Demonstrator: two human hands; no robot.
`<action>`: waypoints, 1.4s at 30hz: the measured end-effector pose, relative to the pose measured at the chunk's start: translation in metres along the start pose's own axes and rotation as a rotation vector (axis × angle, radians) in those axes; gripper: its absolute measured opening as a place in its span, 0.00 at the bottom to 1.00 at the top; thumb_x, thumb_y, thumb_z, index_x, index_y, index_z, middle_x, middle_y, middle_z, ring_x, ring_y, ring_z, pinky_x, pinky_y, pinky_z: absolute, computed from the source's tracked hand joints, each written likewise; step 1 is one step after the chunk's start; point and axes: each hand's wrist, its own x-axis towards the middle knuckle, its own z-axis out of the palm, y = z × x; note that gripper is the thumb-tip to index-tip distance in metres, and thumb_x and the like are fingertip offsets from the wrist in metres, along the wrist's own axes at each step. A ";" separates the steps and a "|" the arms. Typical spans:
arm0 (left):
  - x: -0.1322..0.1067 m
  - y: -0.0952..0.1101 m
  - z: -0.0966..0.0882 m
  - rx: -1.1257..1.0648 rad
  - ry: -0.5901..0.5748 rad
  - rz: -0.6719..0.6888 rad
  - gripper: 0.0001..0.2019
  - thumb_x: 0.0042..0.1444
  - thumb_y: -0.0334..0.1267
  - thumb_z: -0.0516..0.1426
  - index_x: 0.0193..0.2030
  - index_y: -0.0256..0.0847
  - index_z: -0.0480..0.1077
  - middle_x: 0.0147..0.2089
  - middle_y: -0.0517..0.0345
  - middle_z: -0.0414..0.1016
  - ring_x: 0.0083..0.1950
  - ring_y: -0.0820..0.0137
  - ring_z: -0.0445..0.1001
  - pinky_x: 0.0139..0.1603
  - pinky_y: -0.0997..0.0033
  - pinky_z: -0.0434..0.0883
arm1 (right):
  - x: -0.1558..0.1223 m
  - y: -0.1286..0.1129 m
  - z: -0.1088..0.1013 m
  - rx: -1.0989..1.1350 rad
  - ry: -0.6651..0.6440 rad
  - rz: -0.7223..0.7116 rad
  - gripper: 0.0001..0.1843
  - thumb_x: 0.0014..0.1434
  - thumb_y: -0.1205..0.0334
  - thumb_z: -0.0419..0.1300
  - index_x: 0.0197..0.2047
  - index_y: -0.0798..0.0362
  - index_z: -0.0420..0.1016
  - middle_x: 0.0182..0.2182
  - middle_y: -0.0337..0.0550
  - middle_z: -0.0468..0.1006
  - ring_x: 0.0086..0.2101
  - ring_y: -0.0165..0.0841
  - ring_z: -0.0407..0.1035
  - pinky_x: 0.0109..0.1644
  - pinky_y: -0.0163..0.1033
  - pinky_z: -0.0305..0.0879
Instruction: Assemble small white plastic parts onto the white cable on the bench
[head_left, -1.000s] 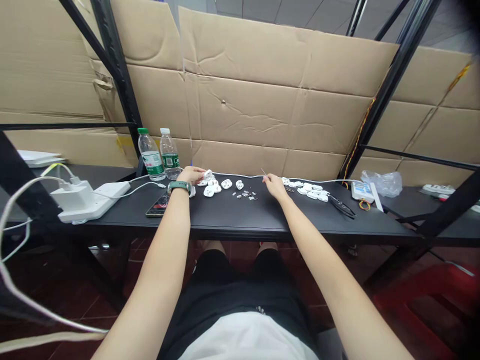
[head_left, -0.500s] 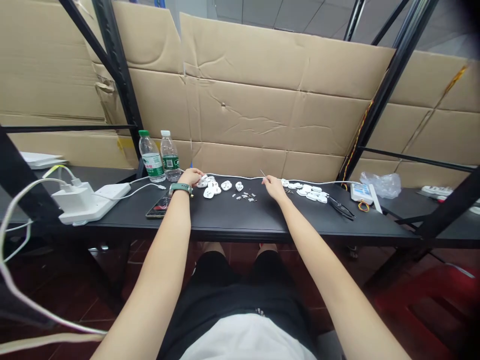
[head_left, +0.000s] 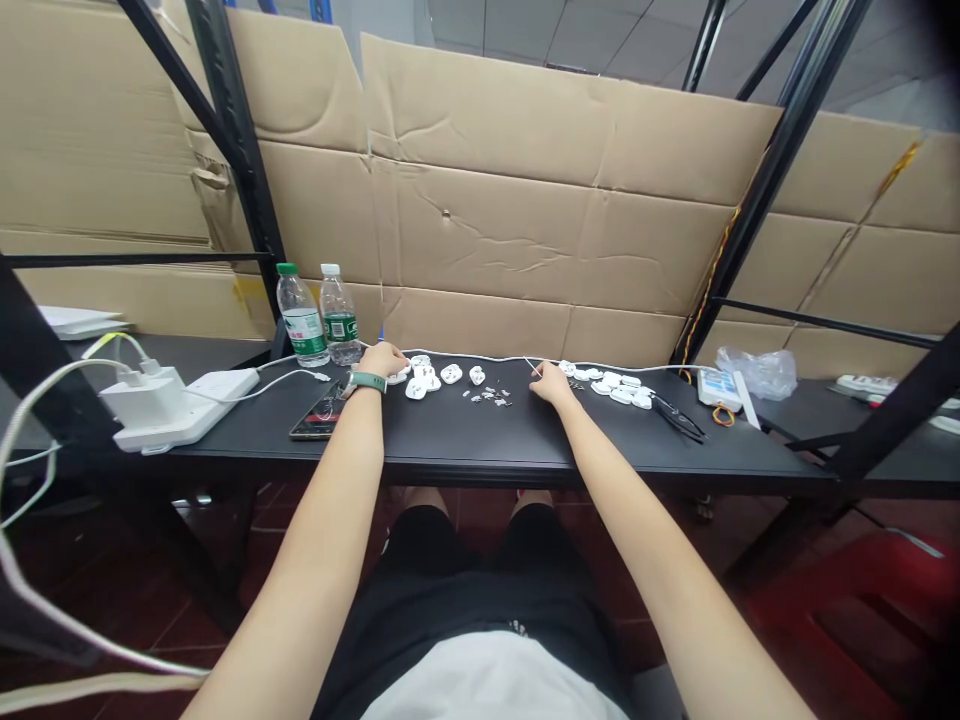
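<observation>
My left hand point(head_left: 384, 358), with a green watch band point(head_left: 369, 381) at its wrist, is at the left end of a cluster of small white plastic parts point(head_left: 425, 378). Its fingers are curled onto a white plastic part point(head_left: 397, 377), which they partly hide. My right hand point(head_left: 550, 382) is closed around a thin metal tool point(head_left: 532, 367) that points up and left; its kind is too small to tell. Between the hands lie two single white parts point(head_left: 477, 375) and a scatter of tiny metal pieces point(head_left: 491, 396). More white parts point(head_left: 621, 388) lie right of my right hand.
Black-handled pliers point(head_left: 679, 418) lie at the right, near a white box point(head_left: 720, 387) and a clear plastic bag point(head_left: 757, 374). At the left are a phone point(head_left: 315, 422), two water bottles point(head_left: 304, 325) and a power strip point(head_left: 199, 405). Cardboard point(head_left: 487, 200) walls the back of the desk.
My left hand and the white part at its fingers have shifted slightly toward me. The thin tool in my right hand has tilted lower and further left.
</observation>
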 end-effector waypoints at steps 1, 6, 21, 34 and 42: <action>-0.002 0.002 0.000 0.006 0.021 0.009 0.09 0.44 0.37 0.68 0.34 0.41 0.82 0.37 0.45 0.83 0.48 0.52 0.80 0.48 0.63 0.74 | 0.000 0.001 0.001 0.000 0.010 -0.001 0.12 0.51 0.71 0.64 0.41 0.51 0.74 0.38 0.47 0.76 0.38 0.39 0.72 0.45 0.41 0.66; -0.007 0.014 -0.001 0.048 0.054 0.113 0.10 0.49 0.32 0.62 0.37 0.41 0.83 0.38 0.47 0.83 0.46 0.57 0.80 0.48 0.67 0.73 | 0.002 0.007 0.002 -0.003 0.039 -0.007 0.15 0.50 0.76 0.60 0.41 0.52 0.73 0.43 0.53 0.73 0.42 0.43 0.71 0.49 0.45 0.66; -0.022 0.042 0.008 0.094 -0.048 0.499 0.14 0.53 0.34 0.55 0.40 0.40 0.82 0.39 0.51 0.83 0.44 0.61 0.79 0.48 0.70 0.72 | -0.002 -0.016 0.003 0.150 0.104 -0.376 0.14 0.58 0.74 0.53 0.41 0.53 0.77 0.41 0.47 0.71 0.41 0.36 0.69 0.54 0.42 0.66; -0.013 0.011 -0.021 0.137 -0.421 0.331 0.26 0.32 0.52 0.73 0.42 0.50 0.84 0.48 0.55 0.84 0.48 0.57 0.80 0.44 0.74 0.73 | -0.004 -0.018 -0.006 0.204 0.131 -0.368 0.17 0.55 0.76 0.49 0.37 0.53 0.77 0.35 0.44 0.70 0.37 0.37 0.66 0.51 0.42 0.64; -0.010 0.010 -0.012 0.243 -0.472 0.302 0.29 0.29 0.41 0.74 0.46 0.51 0.83 0.47 0.54 0.82 0.47 0.56 0.80 0.45 0.71 0.74 | -0.006 -0.020 -0.006 0.221 0.138 -0.378 0.17 0.54 0.76 0.49 0.37 0.53 0.76 0.33 0.44 0.69 0.38 0.37 0.67 0.51 0.42 0.64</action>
